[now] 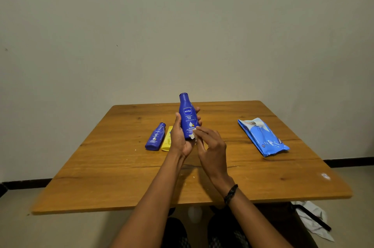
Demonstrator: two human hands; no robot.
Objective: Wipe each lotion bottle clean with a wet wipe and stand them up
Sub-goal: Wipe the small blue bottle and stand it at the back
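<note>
My left hand (179, 138) grips a large blue Nivea lotion bottle (187, 115) upright above the middle of the wooden table (113, 168), cap up. My right hand (210, 146) pinches a small white wet wipe (192, 136) against the bottle's lower right part. A smaller blue lotion bottle (155, 137) lies flat on the table to the left. Beside it lies a yellow bottle (167, 140), partly hidden behind my left hand.
A blue pack of wet wipes (263, 137) lies on the right half of the table. A small white scrap (325, 176) sits near the right front edge. White crumpled material and a black strip (312, 219) lie on the floor at the right.
</note>
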